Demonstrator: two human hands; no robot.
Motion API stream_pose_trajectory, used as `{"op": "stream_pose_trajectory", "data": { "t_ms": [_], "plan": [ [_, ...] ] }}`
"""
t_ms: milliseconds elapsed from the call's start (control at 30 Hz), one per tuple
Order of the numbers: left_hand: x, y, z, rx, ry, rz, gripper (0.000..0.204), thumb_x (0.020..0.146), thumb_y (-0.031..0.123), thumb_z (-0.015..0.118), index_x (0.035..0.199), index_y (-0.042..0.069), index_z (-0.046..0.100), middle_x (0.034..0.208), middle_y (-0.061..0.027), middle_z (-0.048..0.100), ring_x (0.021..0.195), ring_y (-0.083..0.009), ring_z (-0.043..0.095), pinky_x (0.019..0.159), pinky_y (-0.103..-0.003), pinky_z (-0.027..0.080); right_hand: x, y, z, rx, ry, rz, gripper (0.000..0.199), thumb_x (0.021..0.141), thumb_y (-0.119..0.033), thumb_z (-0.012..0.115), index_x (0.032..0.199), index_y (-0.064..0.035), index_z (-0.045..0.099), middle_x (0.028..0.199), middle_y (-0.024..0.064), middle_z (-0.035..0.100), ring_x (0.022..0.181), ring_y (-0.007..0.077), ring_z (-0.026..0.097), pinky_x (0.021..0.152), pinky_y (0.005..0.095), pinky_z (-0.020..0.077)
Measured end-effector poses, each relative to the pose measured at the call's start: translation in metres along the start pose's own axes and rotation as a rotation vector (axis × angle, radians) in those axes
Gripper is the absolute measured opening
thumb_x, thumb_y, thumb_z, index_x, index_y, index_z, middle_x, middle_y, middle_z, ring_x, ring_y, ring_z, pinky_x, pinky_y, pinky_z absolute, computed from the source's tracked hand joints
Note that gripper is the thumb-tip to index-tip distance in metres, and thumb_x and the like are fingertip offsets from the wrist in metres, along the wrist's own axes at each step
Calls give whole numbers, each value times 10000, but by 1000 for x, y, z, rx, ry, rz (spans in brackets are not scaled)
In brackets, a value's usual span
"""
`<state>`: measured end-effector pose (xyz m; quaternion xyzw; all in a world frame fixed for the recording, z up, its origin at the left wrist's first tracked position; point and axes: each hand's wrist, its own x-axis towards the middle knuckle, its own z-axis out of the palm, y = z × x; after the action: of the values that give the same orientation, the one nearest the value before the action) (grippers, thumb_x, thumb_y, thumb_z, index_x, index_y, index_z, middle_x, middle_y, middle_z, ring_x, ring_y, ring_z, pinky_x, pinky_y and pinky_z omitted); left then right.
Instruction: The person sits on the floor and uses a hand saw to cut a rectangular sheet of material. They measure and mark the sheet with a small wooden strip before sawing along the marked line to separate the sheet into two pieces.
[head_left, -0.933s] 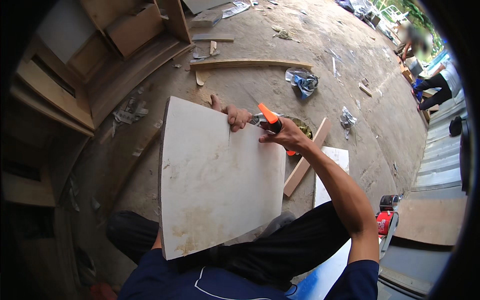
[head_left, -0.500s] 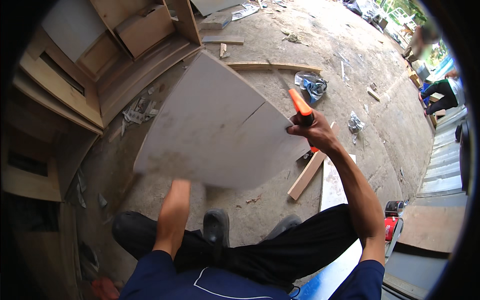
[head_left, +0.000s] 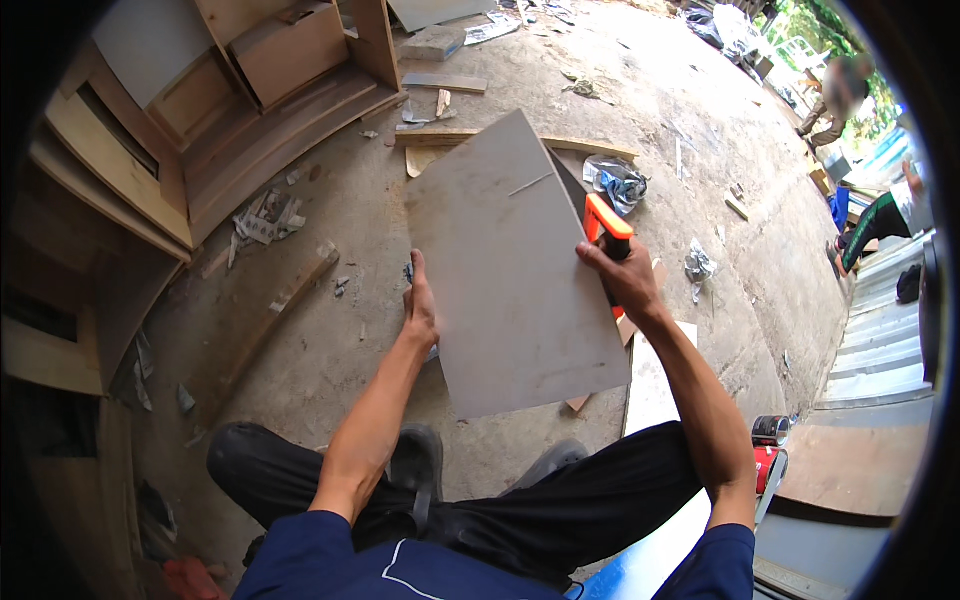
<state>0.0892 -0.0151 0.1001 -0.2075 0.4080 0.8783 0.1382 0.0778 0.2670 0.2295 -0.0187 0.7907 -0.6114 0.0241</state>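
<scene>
Board turned — the pale board point(head_left: 510, 290) now stands between the two sets of fingers, a far corner pointing away from the person; 0.9 s ago the left fingers point(head_left: 419, 275) lay over its far edge, close to the slit point(head_left: 530, 185). They now meet its left edge, thumb raised; the rest is partly hidden, so I cannot tell whether they grip or only steady it. Right fingers point(head_left: 597, 258): closed round the handle of the orange-and-black saw point(head_left: 606, 222), thumb up against the board's right edge. The slit now opens on that edge, beyond the right fingers and well apart from the left ones. Judgement: the board is being reoriented, not cut — the saw handle lies nearer than the slit, and its grip is shared with the board. Beyond the right fingers, on the floor, crumpled plastic point(head_left: 620, 188); nearer than them, a white panel point(head_left: 655, 375).
</scene>
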Motion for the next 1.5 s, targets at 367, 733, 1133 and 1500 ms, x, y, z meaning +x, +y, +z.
{"op": "stream_pose_trajectory", "data": {
  "t_ms": [367,733,1133,1500],
  "plan": [
    [1,1,-31,-71,447,427,800,897,696,413,1383,61,417,1330,-85,503,1194,-214,498,958,-308,411,-7,5,13,-195,-74,-160,254,817,-169,762,941,-15,603,788,11,607,729,105,563,674,272,466],
    [1,48,-69,330,613,914,763,861,564,620,1344,13,406,1319,-151,471,1243,-280,429,1059,-448,288,-7,-8,23,-502,-95,-368,246,795,-137,754,911,-9,579,758,120,627,650,247,616,646,334,480],
    [-44,86,24,1507,265,1557,726,580,607,817,1096,136,620,1282,-38,517,1301,-232,382,1098,-473,207,2,5,25,-715,-190,-556,140,801,-131,637,825,-46,528,721,150,586,711,345,604,647,430,471],
    [-38,87,42,1838,-63,1269,355,642,456,818,830,181,696,840,25,690,826,-128,651,989,-395,279,10,9,21,-525,-250,-402,229,812,-76,662,1033,-24,624,895,147,676,829,269,670,729,351,513]
  ]
}}
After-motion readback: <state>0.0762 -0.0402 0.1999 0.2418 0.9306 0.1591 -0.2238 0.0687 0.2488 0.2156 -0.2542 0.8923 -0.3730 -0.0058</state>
